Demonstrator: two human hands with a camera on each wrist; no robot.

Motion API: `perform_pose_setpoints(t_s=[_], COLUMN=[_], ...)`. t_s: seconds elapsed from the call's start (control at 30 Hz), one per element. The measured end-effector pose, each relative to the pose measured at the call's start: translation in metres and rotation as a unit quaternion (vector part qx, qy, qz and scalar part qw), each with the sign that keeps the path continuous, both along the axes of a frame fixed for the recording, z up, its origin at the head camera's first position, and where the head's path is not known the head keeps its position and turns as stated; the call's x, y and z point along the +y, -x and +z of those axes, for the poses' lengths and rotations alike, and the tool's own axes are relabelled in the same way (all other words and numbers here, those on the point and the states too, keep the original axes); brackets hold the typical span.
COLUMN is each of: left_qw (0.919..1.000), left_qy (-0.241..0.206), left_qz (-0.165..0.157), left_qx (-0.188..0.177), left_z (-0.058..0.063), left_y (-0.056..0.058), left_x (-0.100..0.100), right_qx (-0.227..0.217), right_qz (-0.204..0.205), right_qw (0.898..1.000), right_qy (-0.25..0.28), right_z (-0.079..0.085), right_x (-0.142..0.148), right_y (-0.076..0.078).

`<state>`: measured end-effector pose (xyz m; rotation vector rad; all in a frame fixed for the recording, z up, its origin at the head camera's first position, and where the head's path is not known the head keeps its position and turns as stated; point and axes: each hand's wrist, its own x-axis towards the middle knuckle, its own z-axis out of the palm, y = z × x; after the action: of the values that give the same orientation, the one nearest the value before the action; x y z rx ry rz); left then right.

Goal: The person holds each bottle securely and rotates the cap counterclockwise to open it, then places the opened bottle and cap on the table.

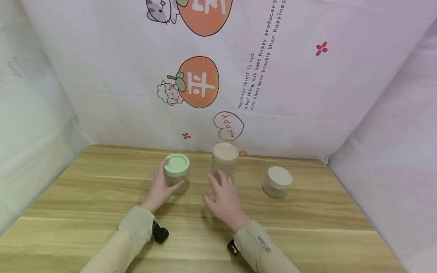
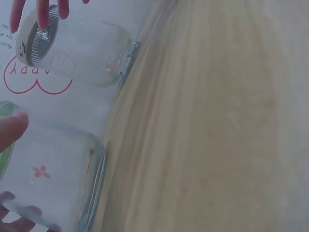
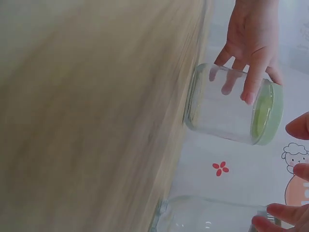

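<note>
My left hand [image 1: 160, 191] holds a clear jar with a pale green lid [image 1: 177, 167], which stands upright on the table. Seen from the right wrist, the left fingers [image 3: 251, 79] and thumb wrap the jar's side near its lid. My right hand [image 1: 225, 199] has its fingers spread in front of a taller clear jar with a cream lid [image 1: 225, 152]. In the right wrist view, right fingertips [image 3: 277, 212] overlap the tall jar's lid end. The right palm is hidden from that camera.
A short clear jar with a white lid [image 1: 278, 181] stands on the right of the wood-grain table [image 1: 300, 235]. White printed cloth [image 1: 283, 83] hangs behind the table, with plain white cloth [image 1: 392, 151] along the sides.
</note>
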<state>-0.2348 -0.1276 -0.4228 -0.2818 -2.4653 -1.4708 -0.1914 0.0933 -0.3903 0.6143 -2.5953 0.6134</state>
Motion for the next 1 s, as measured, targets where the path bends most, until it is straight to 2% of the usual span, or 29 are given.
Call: perform_pose_setpoints(t_s=[0.17, 0.33, 0.47, 0.67, 0.83, 1.0], left_qw=[0.9992, 0.9986, 0.9972, 0.9898, 0.9850, 0.9824], left_qy=[-0.027, -0.039, -0.053, -0.083, -0.112, -0.118], left_qz=[-0.002, -0.014, -0.028, -0.043, -0.063, -0.067], left_qx=[-0.031, -0.034, -0.045, -0.107, -0.115, -0.128], left_z=[-0.003, -0.006, -0.008, -0.011, -0.009, -0.006], left_y=[0.000, -0.003, -0.003, -0.002, -0.008, -0.016], left_x=[-0.004, -0.007, -0.010, -0.014, -0.015, -0.017], right_qx=[-0.024, -0.049, -0.042, -0.041, -0.023, -0.031], right_qz=[0.004, 0.011, 0.019, 0.019, 0.028, 0.029], right_qw=[1.000, 0.999, 0.998, 0.998, 0.997, 0.997], right_qy=[0.010, 0.020, 0.033, 0.054, 0.061, 0.070], right_z=[-0.001, -0.003, 0.001, 0.011, 0.015, 0.017], right_x=[-0.002, -0.004, -0.005, -0.003, -0.002, -0.002], right_y=[0.004, 0.004, 0.006, 0.011, 0.013, 0.013])
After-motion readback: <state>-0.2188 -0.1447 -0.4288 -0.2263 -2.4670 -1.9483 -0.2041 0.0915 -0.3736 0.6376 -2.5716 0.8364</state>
